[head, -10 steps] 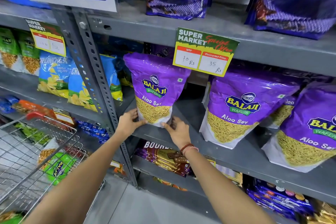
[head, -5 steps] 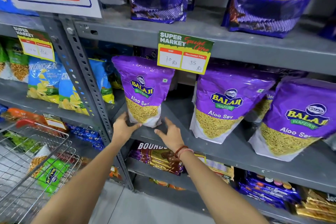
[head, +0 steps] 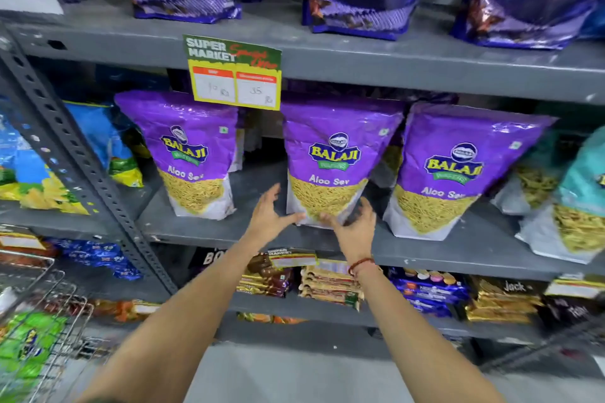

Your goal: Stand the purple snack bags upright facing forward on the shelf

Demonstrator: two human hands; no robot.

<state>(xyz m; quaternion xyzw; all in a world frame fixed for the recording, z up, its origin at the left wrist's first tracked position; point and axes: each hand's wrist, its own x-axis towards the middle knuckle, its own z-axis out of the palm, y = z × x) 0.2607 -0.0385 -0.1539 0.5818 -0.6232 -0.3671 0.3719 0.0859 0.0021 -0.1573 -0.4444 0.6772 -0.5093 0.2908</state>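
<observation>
Three purple Aloo Sev snack bags stand upright, facing forward, on the grey middle shelf (head: 203,232): a left bag (head: 193,154), a middle bag (head: 330,160) and a right bag (head: 455,170). More purple bags show dimly behind them. My left hand (head: 268,216) is at the middle bag's lower left corner, fingers spread, thumb touching its bottom edge. My right hand (head: 355,226) is at its lower right corner, fingers apart, fingertips on the bottom edge. Neither hand grips the bag.
A price card (head: 234,72) hangs from the upper shelf's edge. Dark blue snack bags (head: 363,0) stand above, teal bags (head: 582,193) at the right, blue bags (head: 101,141) at the left behind a slotted post (head: 82,167). A wire trolley (head: 36,330) sits at lower left.
Both hands have left the left bag, which stays standing, and moved right to the bottom of the middle bag. The view has shifted right too.
</observation>
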